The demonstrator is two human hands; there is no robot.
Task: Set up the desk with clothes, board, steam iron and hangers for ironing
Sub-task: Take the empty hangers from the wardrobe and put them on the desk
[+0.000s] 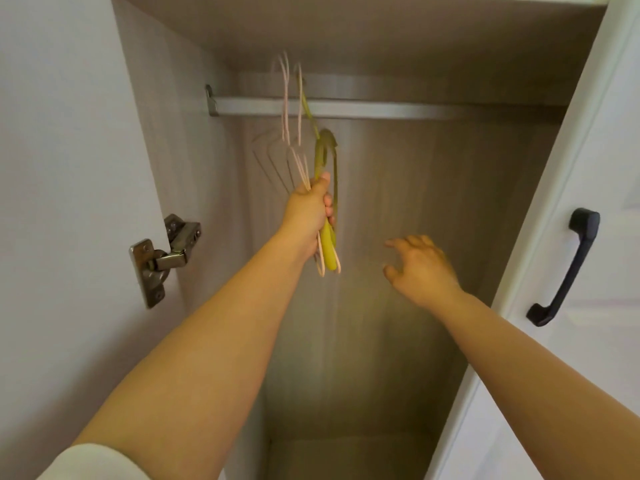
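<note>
my left hand (309, 206) grips a bundle of hangers (323, 161) at frame centre, below the wardrobe rail (381, 110). my right hand (420, 268) hovers right of centre, fingers spread, holding nothing.

Inside the wardrobe (381, 237), the rail (381, 110) spans 10 to 2 o'clock near the top. The hangers (327, 174) sit at 12 o'clock, before the rail, bunched in the left hand (310, 209). The right hand (420, 268) is at 3 o'clock of them, apart. The hinge (166, 258) is at 9 o'clock, the door handle (568, 268) at 3.
</note>
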